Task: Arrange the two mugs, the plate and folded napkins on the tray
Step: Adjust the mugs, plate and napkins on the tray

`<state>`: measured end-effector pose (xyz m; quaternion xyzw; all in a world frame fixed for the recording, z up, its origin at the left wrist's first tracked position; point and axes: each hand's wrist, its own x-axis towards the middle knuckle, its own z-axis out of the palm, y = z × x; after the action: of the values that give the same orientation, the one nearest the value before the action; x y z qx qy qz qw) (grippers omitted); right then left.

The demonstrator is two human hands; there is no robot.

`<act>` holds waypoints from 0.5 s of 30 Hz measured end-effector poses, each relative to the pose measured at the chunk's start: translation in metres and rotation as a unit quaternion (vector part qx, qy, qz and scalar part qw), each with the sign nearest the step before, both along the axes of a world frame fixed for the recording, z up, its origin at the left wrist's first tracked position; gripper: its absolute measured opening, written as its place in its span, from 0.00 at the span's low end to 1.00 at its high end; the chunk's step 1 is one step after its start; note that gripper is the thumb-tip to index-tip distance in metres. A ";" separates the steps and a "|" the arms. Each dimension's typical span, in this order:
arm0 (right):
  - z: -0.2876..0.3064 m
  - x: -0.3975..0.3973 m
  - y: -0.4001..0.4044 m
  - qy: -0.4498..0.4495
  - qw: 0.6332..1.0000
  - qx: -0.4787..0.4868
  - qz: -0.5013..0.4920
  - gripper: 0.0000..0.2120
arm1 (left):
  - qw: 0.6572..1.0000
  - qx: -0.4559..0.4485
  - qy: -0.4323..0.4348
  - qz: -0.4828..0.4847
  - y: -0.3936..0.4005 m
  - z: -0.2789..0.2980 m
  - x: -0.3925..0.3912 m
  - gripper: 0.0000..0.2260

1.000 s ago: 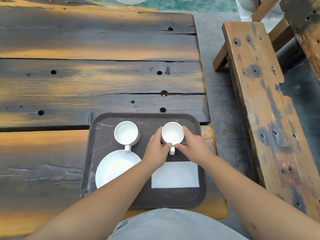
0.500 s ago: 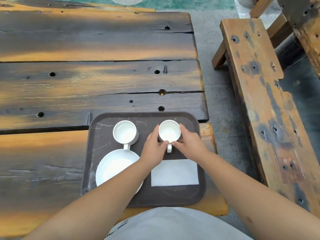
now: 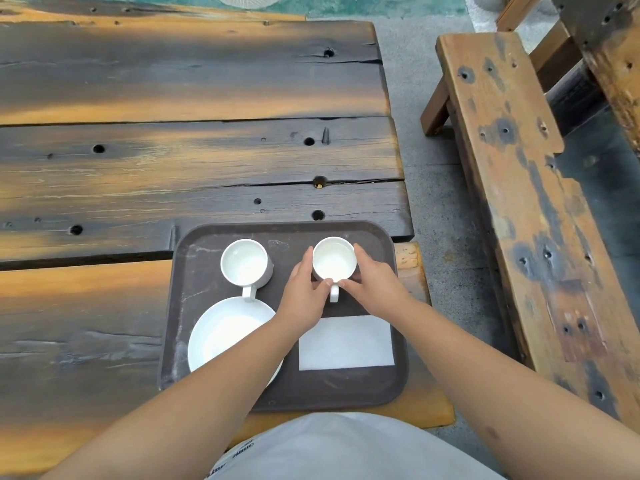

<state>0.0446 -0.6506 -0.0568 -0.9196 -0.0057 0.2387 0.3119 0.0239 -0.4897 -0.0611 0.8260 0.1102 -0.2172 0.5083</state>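
A dark brown tray (image 3: pixel 194 271) lies at the near right of the wooden table. On it stand two white mugs: the left mug (image 3: pixel 245 263) at the far left, the right mug (image 3: pixel 334 259) at the far right, handles toward me. My left hand (image 3: pixel 304 292) and my right hand (image 3: pixel 375 289) clasp the right mug from either side. A white plate (image 3: pixel 225 336) sits at the tray's near left, partly under my left forearm. A folded white napkin (image 3: pixel 346 342) lies flat at the near right.
The plank table (image 3: pixel 173 161) stretches away behind the tray. A weathered wooden bench (image 3: pixel 512 188) runs along the right, across a strip of grey floor (image 3: pixel 440 202). The tray's right rim lies close to the table's right edge.
Both hands have nudged the right mug slightly farther away on the tray, keeping hold of it. The other items have not moved.
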 end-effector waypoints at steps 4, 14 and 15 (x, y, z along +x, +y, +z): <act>-0.002 0.001 0.000 0.008 1.000 0.000 -0.001 0.33 | 1.000 0.004 0.000 -0.006 0.001 -0.001 0.001 0.29; -0.001 -0.001 0.003 0.018 1.000 -0.018 0.000 0.40 | 0.999 0.042 0.016 -0.031 0.004 -0.003 0.002 0.35; 0.000 -0.003 0.004 0.018 0.999 -0.026 -0.003 0.43 | 0.998 0.043 0.028 -0.026 0.005 -0.002 0.000 0.37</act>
<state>0.0413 -0.6467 -0.0564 -0.9228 0.0088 0.2548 0.2888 0.0239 -0.4848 -0.0635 0.8432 0.1118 -0.2487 0.4634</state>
